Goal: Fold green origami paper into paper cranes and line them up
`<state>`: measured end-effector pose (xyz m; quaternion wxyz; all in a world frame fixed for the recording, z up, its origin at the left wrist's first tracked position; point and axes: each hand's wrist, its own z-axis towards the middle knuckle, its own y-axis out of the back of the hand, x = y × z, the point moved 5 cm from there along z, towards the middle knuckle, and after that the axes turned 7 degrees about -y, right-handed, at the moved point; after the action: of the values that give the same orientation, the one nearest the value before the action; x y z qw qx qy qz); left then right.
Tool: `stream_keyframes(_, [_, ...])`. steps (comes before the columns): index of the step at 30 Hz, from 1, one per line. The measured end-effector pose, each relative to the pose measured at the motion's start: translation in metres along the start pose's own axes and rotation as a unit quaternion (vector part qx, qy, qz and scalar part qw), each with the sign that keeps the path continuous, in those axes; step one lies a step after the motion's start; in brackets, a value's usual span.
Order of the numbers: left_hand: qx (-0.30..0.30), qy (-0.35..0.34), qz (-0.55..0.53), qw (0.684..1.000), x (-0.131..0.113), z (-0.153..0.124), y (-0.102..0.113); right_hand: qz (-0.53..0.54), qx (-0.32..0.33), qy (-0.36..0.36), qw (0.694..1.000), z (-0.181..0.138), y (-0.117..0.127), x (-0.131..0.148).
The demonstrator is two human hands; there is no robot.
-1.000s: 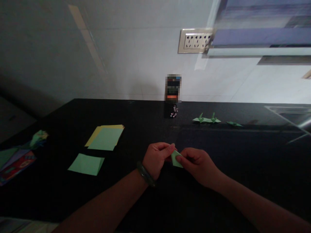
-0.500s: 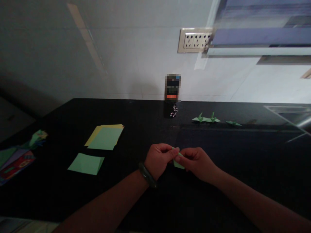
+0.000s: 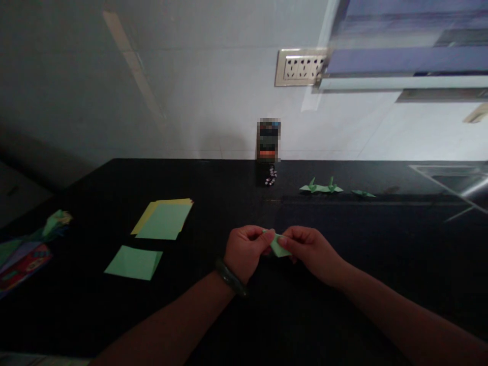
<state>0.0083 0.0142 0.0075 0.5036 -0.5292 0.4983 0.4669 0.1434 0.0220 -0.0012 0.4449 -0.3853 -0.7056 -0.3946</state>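
Note:
A small folded piece of green paper (image 3: 279, 248) is pinched between my two hands above the black counter (image 3: 251, 315). My left hand (image 3: 247, 250), with a dark bangle (image 3: 231, 277) on its wrist, grips the paper's left corner between thumb and fingers. On the opposite side, my right hand (image 3: 308, 250) presses its thumb on the paper, fingers curled behind it. Parts of the paper are hidden by the fingers. To the left lie a creased green sheet (image 3: 134, 263) and a stack of green and yellow square paper (image 3: 164, 220).
Folded green paper cranes (image 3: 321, 188) stand at the back right, beside a flatter folded green piece (image 3: 363, 193). A phone-like device (image 3: 269, 140), pixelated, leans on the wall with a beaded strap (image 3: 271, 176). Colourful packaging (image 3: 25, 264) lies far left; a metal-edged recess (image 3: 453, 183) is at right.
My hands have moved slightly apart and the right thumb has shifted, so more of the folded paper shows between them. The whole view has shifted slightly.

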Motion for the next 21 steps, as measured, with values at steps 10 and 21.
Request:
stream_keyframes(10, [0.128,0.087,0.068,0.986,0.015,-0.006,-0.01,-0.059,-0.004,0.055,0.997,0.004,0.011,0.005])
stream_keyframes(21, [0.104,0.075,0.021,0.992,0.014,-0.006,-0.008,0.049,0.011,0.05,0.998,0.001,0.001,0.006])
